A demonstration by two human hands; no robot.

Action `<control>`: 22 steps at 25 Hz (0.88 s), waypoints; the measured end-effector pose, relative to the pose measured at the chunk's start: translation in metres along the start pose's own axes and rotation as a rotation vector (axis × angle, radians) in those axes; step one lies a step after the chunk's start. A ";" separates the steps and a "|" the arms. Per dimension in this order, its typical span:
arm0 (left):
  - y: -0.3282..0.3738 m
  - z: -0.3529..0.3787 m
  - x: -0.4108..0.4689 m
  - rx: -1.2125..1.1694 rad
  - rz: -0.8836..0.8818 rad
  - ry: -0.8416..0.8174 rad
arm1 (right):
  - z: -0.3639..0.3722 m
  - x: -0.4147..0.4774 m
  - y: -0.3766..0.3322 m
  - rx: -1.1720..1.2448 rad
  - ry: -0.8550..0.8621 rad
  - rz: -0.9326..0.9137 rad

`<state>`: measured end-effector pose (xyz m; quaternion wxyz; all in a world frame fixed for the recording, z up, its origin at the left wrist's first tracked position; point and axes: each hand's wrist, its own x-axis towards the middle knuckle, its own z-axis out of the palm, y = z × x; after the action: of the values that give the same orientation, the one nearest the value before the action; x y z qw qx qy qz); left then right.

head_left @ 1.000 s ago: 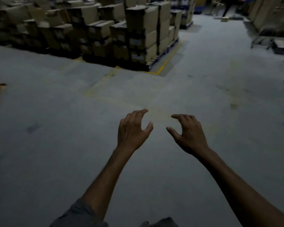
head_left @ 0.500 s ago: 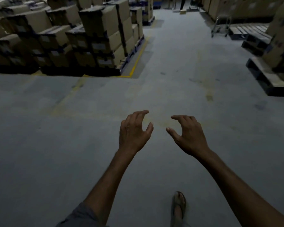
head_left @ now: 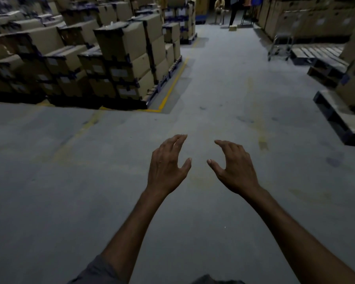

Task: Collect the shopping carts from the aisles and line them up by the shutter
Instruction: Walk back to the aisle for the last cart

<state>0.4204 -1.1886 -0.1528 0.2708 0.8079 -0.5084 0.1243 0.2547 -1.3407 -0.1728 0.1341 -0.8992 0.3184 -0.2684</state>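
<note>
My left hand [head_left: 168, 165] and my right hand [head_left: 236, 167] are stretched out in front of me over the grey concrete floor, palms facing each other. Their fingers are loosely curved and hold nothing. A metal cart [head_left: 281, 46] stands far ahead on the right side of the aisle, next to a pallet. It is well beyond my hands. No shutter shows in this view.
Stacked cardboard boxes on pallets [head_left: 119, 64] fill the left, edged by a yellow floor line [head_left: 170, 93]. Wooden pallets [head_left: 336, 117] with boxes line the right. Two people [head_left: 223, 9] and a small box [head_left: 233, 27] are at the aisle's far end.
The view has swung right and moved forward down the aisle. The box stacks shifted left and the cart and right pallets came into view. Both hands kept their pose.
</note>
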 end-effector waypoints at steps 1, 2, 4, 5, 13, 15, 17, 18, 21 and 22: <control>0.002 0.007 0.014 0.007 0.001 0.007 | 0.000 0.016 0.009 0.000 0.002 0.002; 0.003 0.014 0.031 0.023 0.009 0.009 | 0.001 0.032 0.019 0.002 0.002 0.002; 0.003 0.028 0.062 0.050 0.025 0.007 | 0.004 0.061 0.034 -0.002 0.005 0.006; 0.002 0.036 0.078 0.055 0.026 0.003 | 0.007 0.075 0.041 -0.002 0.010 0.008; -0.032 0.118 0.210 0.015 0.051 -0.008 | 0.051 0.203 0.089 -0.002 0.028 0.022; -0.049 0.141 0.252 -0.003 0.050 -0.006 | 0.065 0.244 0.102 -0.012 0.030 0.024; -0.065 0.162 0.299 -0.027 0.043 -0.010 | 0.079 0.289 0.116 -0.027 0.038 0.042; -0.073 0.171 0.321 -0.037 0.046 -0.014 | 0.084 0.311 0.120 -0.031 0.041 0.052; -0.089 0.192 0.390 -0.053 0.087 -0.016 | 0.094 0.373 0.133 -0.048 0.072 0.070; -0.094 0.199 0.414 -0.060 0.095 -0.016 | 0.097 0.393 0.137 -0.051 0.085 0.079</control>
<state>0.6757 -1.5814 -0.1490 0.2847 0.7754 -0.5517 0.1151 0.4978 -1.6919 -0.1528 0.1077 -0.8768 0.3659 -0.2927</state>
